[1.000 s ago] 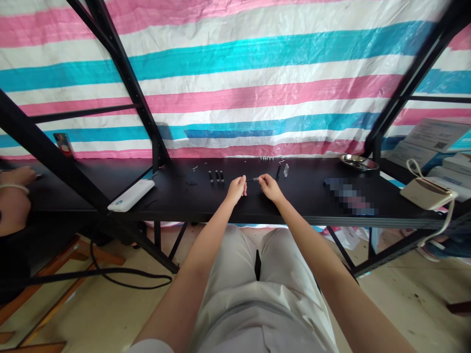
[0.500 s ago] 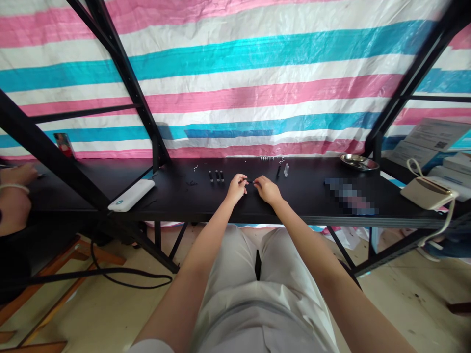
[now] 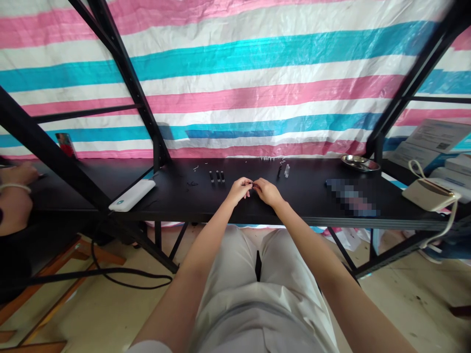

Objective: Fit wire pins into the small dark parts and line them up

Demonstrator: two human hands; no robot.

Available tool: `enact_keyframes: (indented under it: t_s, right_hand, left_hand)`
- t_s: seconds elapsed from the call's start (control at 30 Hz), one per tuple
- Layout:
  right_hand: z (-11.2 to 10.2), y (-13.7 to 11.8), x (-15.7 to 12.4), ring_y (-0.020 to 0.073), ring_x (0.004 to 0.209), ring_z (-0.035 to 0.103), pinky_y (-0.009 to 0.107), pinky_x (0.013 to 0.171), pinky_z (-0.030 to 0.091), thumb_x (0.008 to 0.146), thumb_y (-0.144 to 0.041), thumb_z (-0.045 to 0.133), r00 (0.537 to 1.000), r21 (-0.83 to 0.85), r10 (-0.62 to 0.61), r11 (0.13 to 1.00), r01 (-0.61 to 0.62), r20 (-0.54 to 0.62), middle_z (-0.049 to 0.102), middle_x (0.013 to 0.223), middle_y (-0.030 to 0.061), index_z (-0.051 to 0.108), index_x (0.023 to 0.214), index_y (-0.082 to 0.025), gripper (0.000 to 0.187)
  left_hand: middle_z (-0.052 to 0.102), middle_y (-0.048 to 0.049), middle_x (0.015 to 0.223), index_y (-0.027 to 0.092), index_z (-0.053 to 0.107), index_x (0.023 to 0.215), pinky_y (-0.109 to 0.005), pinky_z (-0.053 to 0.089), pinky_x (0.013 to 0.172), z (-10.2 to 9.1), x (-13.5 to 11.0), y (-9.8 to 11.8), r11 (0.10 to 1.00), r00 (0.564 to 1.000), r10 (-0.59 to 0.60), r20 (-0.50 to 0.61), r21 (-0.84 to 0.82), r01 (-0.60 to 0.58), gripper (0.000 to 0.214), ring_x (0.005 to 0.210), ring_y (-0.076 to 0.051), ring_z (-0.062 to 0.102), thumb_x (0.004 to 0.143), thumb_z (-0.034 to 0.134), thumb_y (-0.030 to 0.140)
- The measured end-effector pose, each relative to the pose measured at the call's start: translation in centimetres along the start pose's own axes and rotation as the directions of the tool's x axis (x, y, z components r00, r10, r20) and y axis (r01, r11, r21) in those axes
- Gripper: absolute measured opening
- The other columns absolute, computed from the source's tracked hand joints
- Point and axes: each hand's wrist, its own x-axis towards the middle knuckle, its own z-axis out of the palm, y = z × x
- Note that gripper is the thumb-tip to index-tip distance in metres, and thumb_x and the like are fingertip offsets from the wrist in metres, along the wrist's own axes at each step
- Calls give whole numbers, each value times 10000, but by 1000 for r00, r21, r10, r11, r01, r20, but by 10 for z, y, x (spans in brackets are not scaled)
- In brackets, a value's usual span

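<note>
My left hand [image 3: 240, 189] and my right hand [image 3: 267, 189] meet fingertip to fingertip over the black table [image 3: 176, 201]. Both are pinched on a tiny dark part [image 3: 252, 184] between them, too small to name. Just beyond my left hand stand three small black cylinders [image 3: 217, 176] in a row. Past my right hand lie a dark piece and a clear piece [image 3: 282, 170], and behind them a row of small silvery pins [image 3: 267, 159].
A white power bank [image 3: 131, 194] lies at the table's left front. A metal dish [image 3: 359, 163] sits back right, a cream pouch with a strap [image 3: 430, 193] far right. Another person's hands [image 3: 16, 184] work at the left. Black frame bars cross diagonally.
My hands were apart with a thin part stretched between them; they have closed together until the fingertips touch. The view has shifted slightly downward.
</note>
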Motion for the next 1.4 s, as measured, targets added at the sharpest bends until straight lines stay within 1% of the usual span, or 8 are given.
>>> enact_keyframes:
  t_s: [0.17, 0.27, 0.33, 0.4, 0.5, 0.87, 1.1, 1.4]
  right_hand:
    - [2, 2, 0, 151, 751, 551, 242, 643, 393, 841, -243, 471, 999, 17, 37, 999, -38, 25, 612, 857, 56, 607, 886, -192, 152]
    - [-2, 10, 3, 162, 725, 565, 254, 621, 388, 809, -264, 498, 977, 1, 211, 977, -211, -16, 632, 823, 57, 619, 833, -200, 139]
    - [-7, 23, 6, 172, 704, 577, 266, 618, 392, 790, -283, 515, 911, 27, 406, 914, -405, -68, 646, 800, 59, 628, 824, -201, 143]
    - [-14, 40, 9, 185, 697, 588, 283, 632, 404, 757, -297, 548, 808, 63, 581, 814, -578, -98, 655, 778, 66, 637, 789, -196, 138]
    - [-23, 64, 9, 206, 740, 604, 302, 668, 418, 732, -288, 561, 729, 59, 675, 737, -673, -118, 661, 787, 86, 644, 760, -186, 135]
    - [-29, 75, 14, 229, 891, 618, 319, 754, 450, 777, -297, 513, 691, -109, 723, 685, -720, -16, 664, 918, 83, 636, 857, -193, 180]
    - [-42, 81, 17, 247, 921, 621, 321, 768, 462, 757, -264, 592, 643, -179, 759, 649, -739, 98, 652, 962, 134, 661, 876, -155, 175]
    - [-42, 85, 2, 253, 930, 623, 334, 766, 461, 787, -348, 569, 592, -161, 805, 581, -798, -31, 650, 982, 147, 680, 929, -170, 254]
  left_hand:
    - [570, 25, 631, 141, 504, 837, -157, 301, 343, -1, 0, 4, 994, 998, -55, 23, -93, 57, 56, 371, -53, 505, 812, 495, 190]
    - [609, 8, 715, 155, 466, 875, -160, 296, 333, -1, 0, 4, 993, 998, -60, 3, -103, 60, 78, 371, -53, 506, 798, 483, 158]
    - [614, 1, 742, 157, 461, 869, -160, 294, 331, -1, 0, 4, 994, 998, -59, -13, -89, 58, 92, 366, -48, 498, 784, 494, 145]
    - [610, 1, 733, 152, 473, 850, -158, 295, 335, -1, 1, 2, 996, 998, -53, -18, -68, 52, 82, 364, -41, 489, 777, 509, 144]
    - [598, 6, 694, 144, 493, 817, -154, 299, 340, -2, 2, 0, 998, 999, -34, -12, -45, 34, 49, 366, -40, 487, 773, 513, 134]
    - [596, 12, 654, 138, 516, 796, -148, 302, 354, -3, 3, -3, 999, 999, -31, 5, -24, 32, 32, 380, -40, 493, 772, 536, 134]
    - [599, 6, 643, 139, 522, 792, -150, 298, 356, -2, 4, -5, 999, 999, -31, 9, -22, 31, 38, 384, -47, 494, 764, 547, 137]
    - [599, -4, 642, 139, 526, 773, -159, 306, 357, -3, 3, -5, 1000, 1000, -27, 16, -3, 27, 20, 389, -57, 494, 757, 536, 132]
